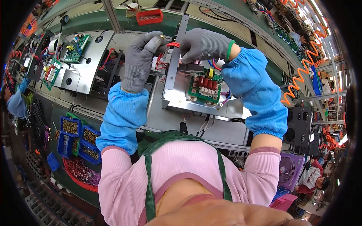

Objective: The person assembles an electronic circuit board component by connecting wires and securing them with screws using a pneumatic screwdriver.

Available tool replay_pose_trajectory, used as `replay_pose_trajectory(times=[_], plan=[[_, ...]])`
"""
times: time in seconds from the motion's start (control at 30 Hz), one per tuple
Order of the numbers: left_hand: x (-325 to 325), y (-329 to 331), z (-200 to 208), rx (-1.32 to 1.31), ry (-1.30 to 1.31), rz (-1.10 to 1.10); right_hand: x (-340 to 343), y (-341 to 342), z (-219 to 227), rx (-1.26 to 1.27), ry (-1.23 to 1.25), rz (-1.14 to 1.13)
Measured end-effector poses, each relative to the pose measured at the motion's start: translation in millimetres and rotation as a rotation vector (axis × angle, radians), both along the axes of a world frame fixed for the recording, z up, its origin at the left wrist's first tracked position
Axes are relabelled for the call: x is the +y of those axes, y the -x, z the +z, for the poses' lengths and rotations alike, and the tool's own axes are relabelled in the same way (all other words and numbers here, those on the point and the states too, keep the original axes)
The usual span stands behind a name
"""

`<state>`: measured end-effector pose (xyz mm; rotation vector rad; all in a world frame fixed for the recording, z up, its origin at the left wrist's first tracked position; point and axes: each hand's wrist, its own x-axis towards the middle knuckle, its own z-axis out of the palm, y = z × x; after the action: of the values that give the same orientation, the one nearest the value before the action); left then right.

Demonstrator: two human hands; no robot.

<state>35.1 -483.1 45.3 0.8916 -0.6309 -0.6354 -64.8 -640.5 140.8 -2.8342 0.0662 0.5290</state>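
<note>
Both my hands wear grey gloves and blue sleeve covers. A short bundle of red wires (173, 45) runs between them, across the upright metal panel (175, 62) of an open chassis (175, 98). My left hand (141, 56) is closed in a pinch at the wires' left end, and a small brass-coloured tip (162, 36) shows at its fingertips. At the other end, the fingers of my right hand (203, 44) close around the wires beside the panel. Below my right hand lies a green circuit board (204, 89) with dark red and white parts. Both hands partly hide the wire ends.
Another open chassis (85, 71) with circuit boards stands to the left. Blue bins (71, 127) of brass-coloured screws are at the lower left, near a heap of red wires (77, 173). A red tray (149, 17) sits beyond the bench. Orange coiled hoses (299, 77) hang at right.
</note>
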Motion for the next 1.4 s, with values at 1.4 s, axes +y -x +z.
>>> replay_pose_trajectory(times=[1.4], plan=[[-54,5,12,-1.586,-0.621,0.050,-42,79,-73,-0.095,-0.640,-0.561]])
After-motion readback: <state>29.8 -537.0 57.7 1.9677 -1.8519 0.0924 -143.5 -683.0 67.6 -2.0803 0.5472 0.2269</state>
